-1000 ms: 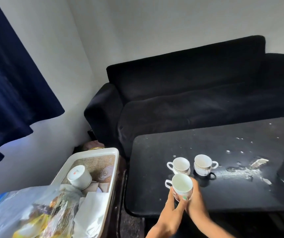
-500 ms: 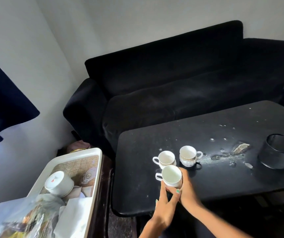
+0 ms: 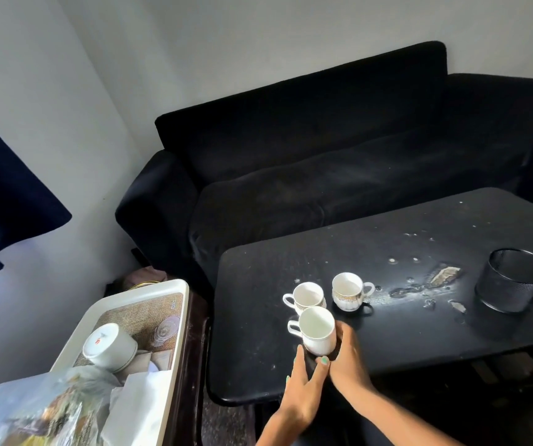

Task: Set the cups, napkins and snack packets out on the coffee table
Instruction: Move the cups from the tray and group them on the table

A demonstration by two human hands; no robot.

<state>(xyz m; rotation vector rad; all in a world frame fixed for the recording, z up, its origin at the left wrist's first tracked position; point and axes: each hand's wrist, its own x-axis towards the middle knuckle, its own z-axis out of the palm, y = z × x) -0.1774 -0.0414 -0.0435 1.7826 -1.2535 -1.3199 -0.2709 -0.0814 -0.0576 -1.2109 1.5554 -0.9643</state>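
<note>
Three white cups stand close together on the black coffee table [image 3: 258, 317]. The nearest cup [image 3: 318, 329] sits near the front edge with its handle to the left. My right hand [image 3: 350, 358] grips its right side and base, thumb in front. My left hand [image 3: 303, 384] touches the cup's foot with straight fingers. Behind it stand a second cup [image 3: 307, 294] and a gold-patterned cup [image 3: 348, 289]. Another cup [image 3: 110, 347] lies on its side in the white tray [image 3: 181, 317] at left, beside white napkins [image 3: 136, 403] and a clear bag of snack packets [image 3: 33, 413].
A black mesh holder [image 3: 512, 280] stands on the table's right part, with stains and peeled patches [image 3: 445, 275] between it and the cups. A black sofa [image 3: 323, 175] runs behind the table. A dark blue curtain [image 3: 1, 194] hangs at left.
My head has turned, so the view has shifted. Both hands have stayed on the nearest cup, which rests beside the other two.
</note>
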